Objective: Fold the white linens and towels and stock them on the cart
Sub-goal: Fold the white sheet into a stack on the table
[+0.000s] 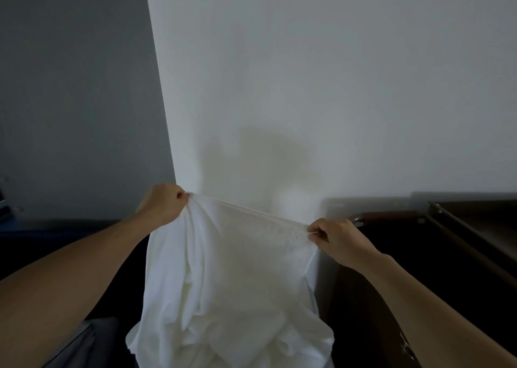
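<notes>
A white towel hangs in front of me, held up by its top hem, which is stretched tight between both hands. My left hand grips the bunched left corner in a fist. My right hand pinches the hem at the right corner, lower than the left. The cloth falls in loose folds and bunches at the bottom of the view. The cart, dark brown, stands at the right with its top edge and a handle showing.
A white wall rises straight ahead, meeting a grey wall at a corner on the left. Dark surfaces lie low on both sides. A grey object shows at the lower left.
</notes>
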The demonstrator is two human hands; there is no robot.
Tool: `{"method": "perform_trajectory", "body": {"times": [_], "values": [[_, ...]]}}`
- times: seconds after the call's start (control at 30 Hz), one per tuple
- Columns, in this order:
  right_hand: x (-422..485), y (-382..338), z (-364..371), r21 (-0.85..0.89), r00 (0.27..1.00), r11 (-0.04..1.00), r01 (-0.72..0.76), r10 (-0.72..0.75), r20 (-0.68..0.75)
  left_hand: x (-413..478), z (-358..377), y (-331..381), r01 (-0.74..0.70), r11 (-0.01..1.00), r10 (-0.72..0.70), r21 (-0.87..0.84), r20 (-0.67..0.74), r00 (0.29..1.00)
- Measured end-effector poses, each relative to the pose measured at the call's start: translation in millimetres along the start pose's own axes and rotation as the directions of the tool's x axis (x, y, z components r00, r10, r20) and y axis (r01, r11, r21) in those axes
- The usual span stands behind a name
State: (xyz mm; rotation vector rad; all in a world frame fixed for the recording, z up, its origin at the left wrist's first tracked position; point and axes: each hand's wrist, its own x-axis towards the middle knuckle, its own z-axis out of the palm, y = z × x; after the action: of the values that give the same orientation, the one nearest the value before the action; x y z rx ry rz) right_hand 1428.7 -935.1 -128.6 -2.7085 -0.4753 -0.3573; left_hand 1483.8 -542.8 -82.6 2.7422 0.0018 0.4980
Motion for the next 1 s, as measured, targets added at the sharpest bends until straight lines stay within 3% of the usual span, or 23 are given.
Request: {"method": "perform_trajectory", "body": {"times": [0.13,0.27,0.37,0.43,0.53,0.6,0.63,0.7,0.8,0.87,1.0], "values": [[0.0,0.2,3.0,0.029,0.993,0.993,-0.117,0.117,0.005,0.5,1.3,4.3,-0.007,1.0,0.006,-0.027,-0.008,1.0],[4.4,-6.0,0.8,0.282,0.945,0.924,-0.258,0.302,-0.125,3.0,1.6,3.4,-0.023,0.999,0.024,-0.025,0.01,1.0],[9.2,-13.0,-5.6,0.507,0.879,0.807,-0.303,0.442,-0.178,3.9,2.5,2.1,-0.052,0.994,0.055,-0.096,0.023,0.998],[12.5,-9.2,-16.5,0.707,0.779,0.634,-0.313,0.597,-0.191,6.3,-2.8,-6.6,0.015,0.978,-0.016,-0.21,-0.001,1.0],[9.2,14.4,-35.8,0.875,0.532,0.33,-0.354,0.841,-0.102,7.9,-21.1,-38.5,0.228,0.905,-0.267,-0.359,-0.064,0.962],[4.2,22.0,-36.4,0.841,0.449,0.267,-0.47,0.893,-0.032,7.1,-27.3,-57.7,0.392,0.835,-0.451,-0.386,-0.073,0.889],[5.0,14.1,-32.5,0.801,0.479,0.296,-0.52,0.878,-0.013,5.1,-26.7,-59.5,0.449,0.8,-0.518,-0.399,-0.079,0.852],[14.5,-17.1,-19.2,0.735,0.624,0.414,-0.537,0.781,0.016,-4.1,-17.8,-39.3,0.487,0.707,-0.571,-0.512,-0.007,0.821],[39.6,-75.2,1.6,0.694,0.79,0.56,-0.454,0.613,0.022,-19.6,4.5,17.6,0.432,0.64,-0.39,-0.636,0.216,0.895],[52.3,-110.0,6.1,0.605,0.869,0.695,-0.389,0.494,-0.009,-31.7,13.6,55.3,0.333,0.686,-0.2,-0.646,0.273,0.941],[60.4,-150.3,5.3,0.393,0.933,0.863,-0.317,0.359,-0.036,-51.5,21.0,99.2,-0.023,0.924,0.069,-0.381,0.107,0.992]]}}
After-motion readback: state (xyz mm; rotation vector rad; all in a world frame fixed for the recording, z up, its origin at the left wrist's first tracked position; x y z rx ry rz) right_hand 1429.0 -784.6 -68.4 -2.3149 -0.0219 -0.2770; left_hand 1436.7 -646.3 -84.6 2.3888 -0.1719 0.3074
